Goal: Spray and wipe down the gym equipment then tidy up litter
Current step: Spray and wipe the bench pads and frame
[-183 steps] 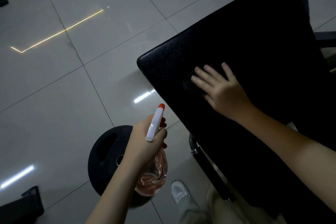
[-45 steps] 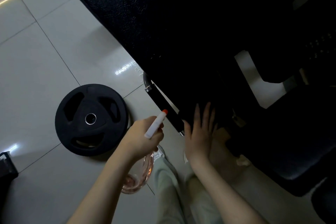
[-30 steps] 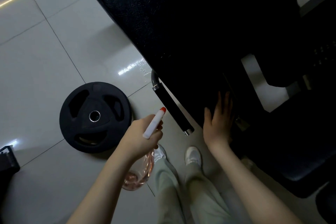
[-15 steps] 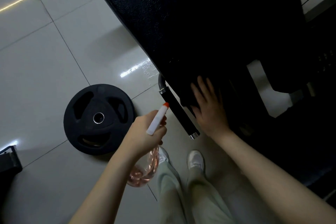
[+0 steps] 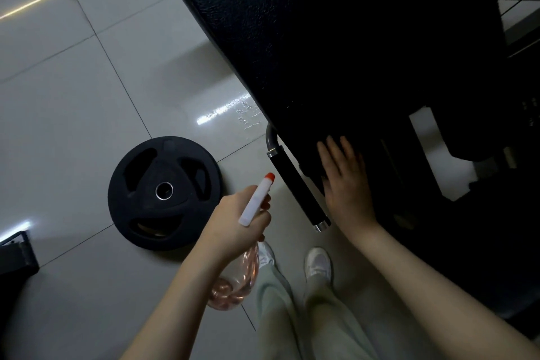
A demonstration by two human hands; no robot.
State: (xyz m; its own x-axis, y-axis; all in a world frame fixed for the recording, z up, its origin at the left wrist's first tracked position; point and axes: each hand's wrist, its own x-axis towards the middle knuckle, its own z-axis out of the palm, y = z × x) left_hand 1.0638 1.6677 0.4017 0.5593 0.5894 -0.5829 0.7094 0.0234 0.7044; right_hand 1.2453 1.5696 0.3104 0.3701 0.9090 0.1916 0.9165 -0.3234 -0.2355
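A black padded bench [image 5: 321,38] fills the upper right. My right hand [image 5: 344,184] lies flat on its near lower edge with the fingers straight. It is too dark to tell whether a cloth is under the palm. My left hand [image 5: 230,225] grips a spray bottle [image 5: 254,204] with a white head and an orange tip. The bottle's clear body with pinkish liquid hangs below the fist. The nozzle points up and right toward the bench's black handle bar [image 5: 298,187].
A black weight plate [image 5: 163,193] lies flat on the pale tiled floor to the left of my hands. Spray droplets [image 5: 245,114] glisten on the tile by the bench. My white shoes [image 5: 317,263] stand below. A dark object [image 5: 14,254] sits at the lower left edge.
My right hand has travelled from the pad's far corner to its near lower edge and shifts slightly along it. My left hand keeps the bottle in the same hold.
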